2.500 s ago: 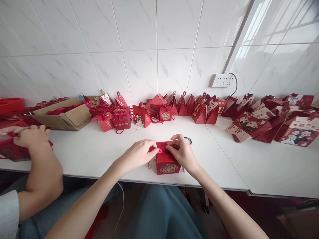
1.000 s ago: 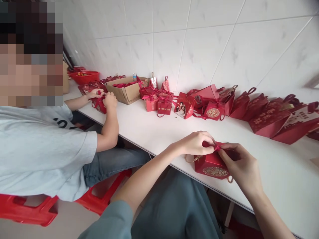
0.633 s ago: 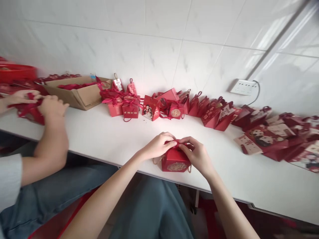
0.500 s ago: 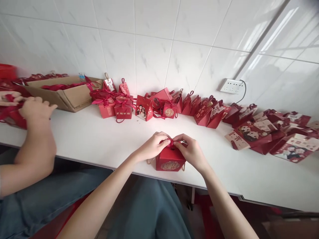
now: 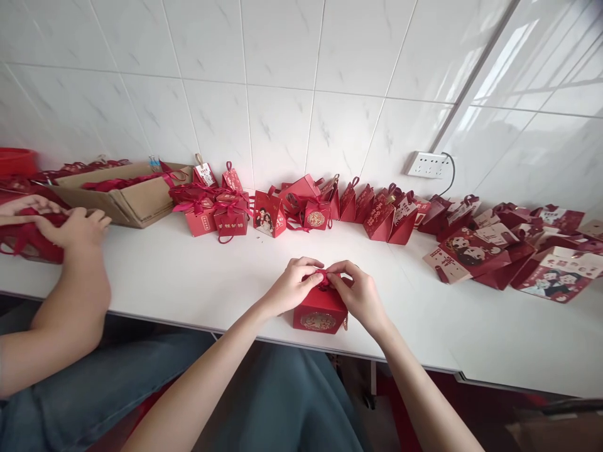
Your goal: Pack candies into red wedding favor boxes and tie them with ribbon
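A red box (image 5: pixel 320 311) with a round gold emblem on its front stands upright near the front edge of the white table (image 5: pixel 211 276). On top of it is a small red ribbon bow (image 5: pixel 323 276). My left hand (image 5: pixel 299 282) pinches the ribbon from the left, and my right hand (image 5: pixel 355 289) pinches it from the right. The thumbs and fingertips of both hands nearly meet over the lid. A bit of beaded handle (image 5: pixel 345 322) shows beside the box's right side.
Small red gift boxes (image 5: pixel 230 216) line the wall, with larger decorated ones (image 5: pixel 475 251) at the right. A cardboard box (image 5: pixel 136 201) holds red ribbons at the left. Another person's hands (image 5: pixel 78 229) hold a red box there. A power strip (image 5: pixel 428 164) is on the wall.
The view has shifted slightly. My hands stay at the ribbon. At the left, the other person's hands have moved from the ribbon to around their red box.
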{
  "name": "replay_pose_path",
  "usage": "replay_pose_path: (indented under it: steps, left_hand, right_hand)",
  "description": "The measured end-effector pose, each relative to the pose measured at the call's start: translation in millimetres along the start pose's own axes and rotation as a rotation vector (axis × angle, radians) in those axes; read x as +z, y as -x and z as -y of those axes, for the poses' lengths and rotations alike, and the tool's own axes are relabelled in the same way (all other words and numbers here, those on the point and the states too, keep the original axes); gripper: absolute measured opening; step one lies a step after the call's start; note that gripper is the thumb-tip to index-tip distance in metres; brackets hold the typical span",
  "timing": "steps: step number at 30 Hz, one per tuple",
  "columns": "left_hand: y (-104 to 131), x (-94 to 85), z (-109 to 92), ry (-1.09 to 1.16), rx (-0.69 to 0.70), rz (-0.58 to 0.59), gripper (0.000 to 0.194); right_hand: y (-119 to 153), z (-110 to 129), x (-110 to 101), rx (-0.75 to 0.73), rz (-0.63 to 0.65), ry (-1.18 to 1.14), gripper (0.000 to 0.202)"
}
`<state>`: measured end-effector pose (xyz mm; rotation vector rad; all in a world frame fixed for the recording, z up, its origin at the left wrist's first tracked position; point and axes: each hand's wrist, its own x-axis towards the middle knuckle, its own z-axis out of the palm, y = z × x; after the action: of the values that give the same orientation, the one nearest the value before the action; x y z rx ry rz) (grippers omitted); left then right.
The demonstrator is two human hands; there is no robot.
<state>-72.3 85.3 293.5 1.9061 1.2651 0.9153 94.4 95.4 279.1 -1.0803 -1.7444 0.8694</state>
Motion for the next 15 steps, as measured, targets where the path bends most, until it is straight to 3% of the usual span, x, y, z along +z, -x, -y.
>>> replay_pose_path:
  steps: [5, 8, 12, 14, 15]
  left_hand:
    - [-6, 1.3, 1, 0.015, 0.011, 0.029, 0.03]
    - [2, 9.5, 3, -0.082, 0.098, -0.092, 0.025]
    - [52, 6.5, 35, -0.223, 0.3, -0.389, 0.022]
    - [93, -8.1, 65, -0.224, 0.208, -0.517, 0.024]
    - [117, -18.1, 81, -0.22, 0.034, -0.622, 0.029]
  right_hand:
    - [0, -3, 2, -0.099, -0.035, 0.126, 0.013]
    - [0, -6, 2, -0.129, -0.042, 0.164, 0.014]
    - [2, -8, -4, -0.089, -0.021, 0.22, 0.021]
    - [2, -8, -7, -0.061, -0.033, 0.271, 0.026]
    - [2, -7, -8, -0.037, -0.045, 0.293, 0.028]
